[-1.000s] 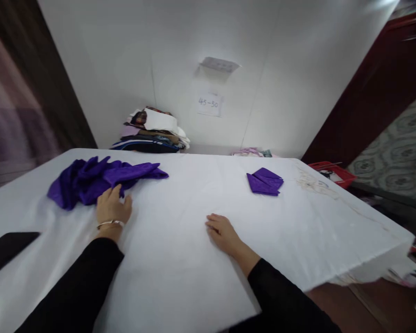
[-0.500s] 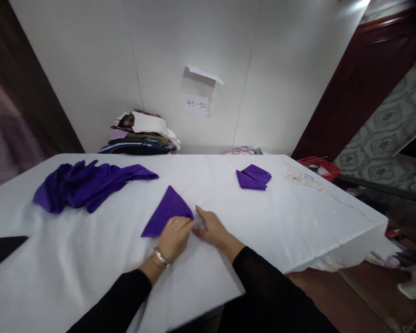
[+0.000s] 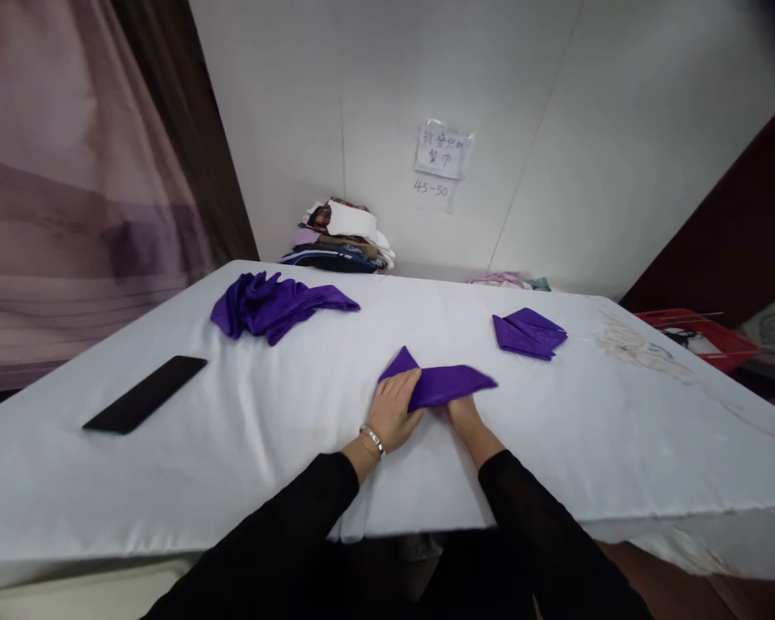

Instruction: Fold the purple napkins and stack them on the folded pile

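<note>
A partly folded purple cloth napkin (image 3: 449, 382) lies at the front middle of the table, one corner pointing up at the left and a long flap reaching right. My left hand (image 3: 393, 412) grips its left part, fingers over the top and thumb toward the fold. Beneath the right flap, my right hand (image 3: 465, 418) holds the cloth up, and its fingers are hidden behind it. A second purple napkin (image 3: 528, 333), folded into a pointed shape, rests farther back on the right. At the back left is a crumpled heap of purple cloth (image 3: 275, 306).
The table (image 3: 284, 465) has a white cloth over it. A flat black rectangular object (image 3: 147, 394) lies on the left. Folded clothes (image 3: 342, 237) are piled against the wall. Beige strands (image 3: 639, 349) lie at the right, near a red basket (image 3: 729, 344). Paper signs (image 3: 444, 151) hang on the wall.
The view has swung left, so the black object shows fully. The napkin's right side, flat before, is now a raised flap over my right hand, and my left hand presses its left part.
</note>
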Available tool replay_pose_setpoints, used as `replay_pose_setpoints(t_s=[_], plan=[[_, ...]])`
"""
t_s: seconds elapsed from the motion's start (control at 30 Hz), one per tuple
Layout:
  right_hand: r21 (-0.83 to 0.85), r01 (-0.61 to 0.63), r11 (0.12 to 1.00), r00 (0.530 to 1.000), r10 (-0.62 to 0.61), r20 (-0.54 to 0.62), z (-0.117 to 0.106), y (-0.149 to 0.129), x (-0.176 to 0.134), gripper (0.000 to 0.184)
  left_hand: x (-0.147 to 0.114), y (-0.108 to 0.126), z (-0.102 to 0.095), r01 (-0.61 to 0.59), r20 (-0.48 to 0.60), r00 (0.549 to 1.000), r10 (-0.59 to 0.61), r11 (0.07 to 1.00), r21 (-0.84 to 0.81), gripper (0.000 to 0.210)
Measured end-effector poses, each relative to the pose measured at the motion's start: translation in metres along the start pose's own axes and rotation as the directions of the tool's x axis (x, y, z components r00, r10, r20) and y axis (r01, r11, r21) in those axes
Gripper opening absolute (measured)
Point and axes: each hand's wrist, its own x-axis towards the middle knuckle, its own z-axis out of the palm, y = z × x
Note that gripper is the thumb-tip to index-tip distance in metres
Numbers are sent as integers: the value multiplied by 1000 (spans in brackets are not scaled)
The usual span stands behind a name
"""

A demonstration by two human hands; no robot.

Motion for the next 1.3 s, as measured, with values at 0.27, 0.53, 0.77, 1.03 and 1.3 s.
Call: replay_pose_setpoints(t_s=[0.27, 0.53, 0.77, 1.03, 1.3], plan=[[327, -155, 932, 967, 211, -143, -2, 5, 6, 32, 1, -13, 2, 379, 76, 922, -380, 842, -383, 23], [360, -213, 908, 977, 199, 77, -2, -22, 1, 47, 10, -17, -2, 538, 467, 668, -580, -57, -841, 49], [407, -366, 837, 920, 260, 292, 5, -16, -2, 40, 11, -30, -5, 505, 465, 689, -556, -93, -858, 58], [409, -365, 837, 930, 346, 122, 4, -12, 0, 42, 12, -34, -2, 415, 328, 640, -695, -47, -909, 42], [-89, 38, 995, 992, -48, -115, 10, -22, -6, 43, 10, -30, -2, 441, 298, 731, -614, 92, -893, 38]])
